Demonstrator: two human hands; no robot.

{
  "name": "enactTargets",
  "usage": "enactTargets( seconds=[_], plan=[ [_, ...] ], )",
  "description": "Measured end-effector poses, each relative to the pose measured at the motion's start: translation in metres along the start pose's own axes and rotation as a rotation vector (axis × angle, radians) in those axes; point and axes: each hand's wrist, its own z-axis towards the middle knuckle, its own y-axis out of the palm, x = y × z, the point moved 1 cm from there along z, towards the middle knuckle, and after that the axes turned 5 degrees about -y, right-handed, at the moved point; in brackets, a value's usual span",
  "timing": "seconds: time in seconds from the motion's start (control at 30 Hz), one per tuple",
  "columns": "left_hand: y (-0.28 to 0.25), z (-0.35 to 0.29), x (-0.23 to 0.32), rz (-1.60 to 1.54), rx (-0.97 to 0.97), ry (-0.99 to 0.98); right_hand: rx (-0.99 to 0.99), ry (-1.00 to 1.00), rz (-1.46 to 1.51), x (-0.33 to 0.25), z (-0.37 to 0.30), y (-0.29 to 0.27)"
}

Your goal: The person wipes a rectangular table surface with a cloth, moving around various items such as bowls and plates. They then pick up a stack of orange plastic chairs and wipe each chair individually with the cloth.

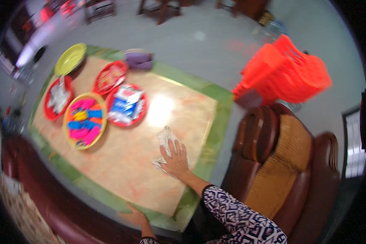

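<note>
My right hand [176, 160] lies flat on a white cloth [166, 137], pressing it against the tabletop with fingers spread. The cloth is crumpled and sticks out past the fingertips and to the left of the palm. Underneath is a low table [134, 171] with a beige, marble-like middle and a green border. My left hand [135, 217] is at the table's near edge, somewhat blurred, its fingers stretched out and nothing seen in it.
On the table's left half stand a yellow basket [66, 122] of colourful items, red baskets [143, 118] with packets, and a yellow-green bowl [71, 59]. A purple object [139, 60] sits at the far edge. Brown sofas [252, 179] flank the table; orange-red plastic chairs [280, 73] are stacked beyond.
</note>
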Motion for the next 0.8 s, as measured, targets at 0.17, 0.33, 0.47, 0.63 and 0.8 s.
enactTargets(
  seconds=[0.17,0.33,0.47,0.63,0.8],
  plan=[
    [-0.002,0.027,0.03,-0.269,-0.105,0.023,-0.095,-0.434,0.131,-0.088,0.027,0.004],
    [-0.06,0.011,0.006,-0.235,-0.099,-0.037,-0.246,-0.678,0.14,-0.161,0.022,-0.011],
    [-0.109,-0.02,0.007,-0.161,-0.179,-0.017,-0.282,-0.763,0.144,-0.201,0.031,-0.036],
    [-0.148,-0.009,0.028,-0.176,-0.303,-0.153,-0.277,-0.752,0.122,-0.262,0.084,-0.04],
    [-0.15,-0.003,0.023,-0.116,-0.217,-0.07,-0.189,-0.692,0.122,-0.308,0.123,-0.007]
  ],
)
